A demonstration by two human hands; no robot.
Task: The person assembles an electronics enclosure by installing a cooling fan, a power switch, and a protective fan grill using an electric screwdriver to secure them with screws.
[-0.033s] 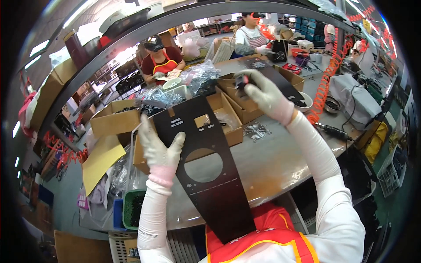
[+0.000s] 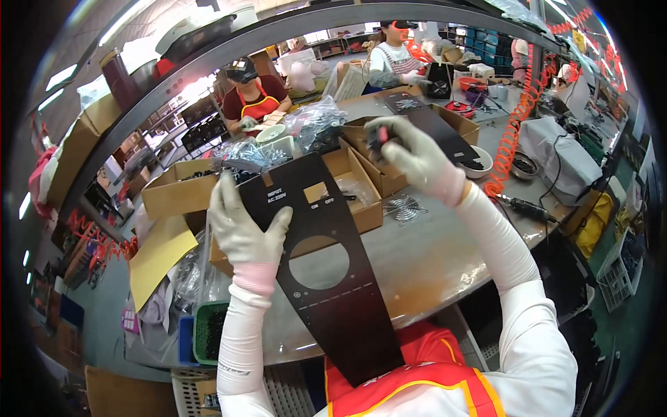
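Note:
My left hand (image 2: 246,233), in a pale glove, grips a long black metal panel (image 2: 340,306) by its left edge. The thumb lies on its front; the fingers are along the edge and partly behind it. The panel has a large round hole, a small square hole and a notch at its top, and slants down to my red apron (image 2: 417,375). To the right, above the bench, my gloved right hand (image 2: 420,156) pinches a small black part with a red face (image 2: 379,137), like a rocker switch. The part is apart from the panel.
Open cardboard boxes (image 2: 361,182) stand behind the panel. A round wire fan guard (image 2: 405,208) lies on the metal bench (image 2: 431,260). Another black panel (image 2: 431,128) rests across a box, beside a white bowl (image 2: 481,163). A power screwdriver (image 2: 528,208) is at right. Two people work across the bench.
My right hand has shifted slightly left with the small black-and-red part. My left hand and the panel's top have moved a little left; the hold is unchanged.

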